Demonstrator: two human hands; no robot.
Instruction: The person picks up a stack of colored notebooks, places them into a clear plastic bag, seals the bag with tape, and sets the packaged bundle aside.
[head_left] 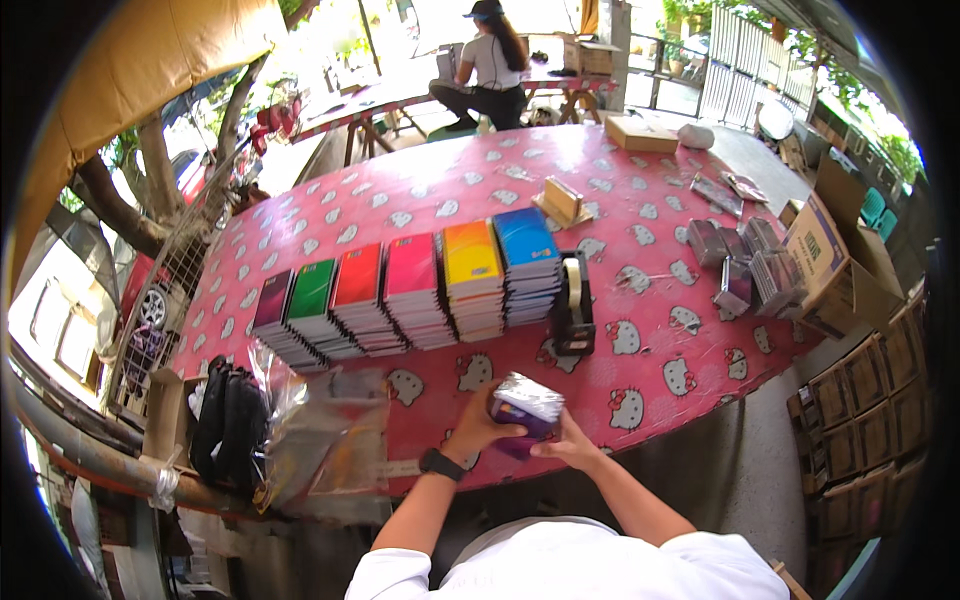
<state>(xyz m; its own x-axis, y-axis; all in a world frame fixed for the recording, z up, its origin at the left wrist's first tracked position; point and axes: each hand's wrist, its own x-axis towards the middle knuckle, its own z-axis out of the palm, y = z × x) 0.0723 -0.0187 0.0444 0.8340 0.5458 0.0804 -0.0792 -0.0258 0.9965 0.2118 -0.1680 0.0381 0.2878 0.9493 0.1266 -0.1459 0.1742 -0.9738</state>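
Close to the table's near edge, a purple-covered bundle of small notebooks [526, 415] is held between my two hands, its pale top shining like clear plastic. My left hand [475, 428] wraps round its left side, a dark band on the wrist. On the other side, my right hand [572, 445] grips the lower right of the bundle. Beyond my hands stand stacks of notebooks in a row, with purple [273, 298], green [311, 290], red [358, 275], pink [410, 262], yellow [471, 252] and blue [525, 238] covers. A black tape dispenser [574, 325] sits beside the blue stack.
Clear plastic bags [335, 440] and a black cloth item [228, 420] lie left on the pink table [640, 285]. Wrapped packs [775, 280] and an open carton [825, 245] are right. A wooden holder [563, 203] stands behind. Another person [492, 65] sits farther off.
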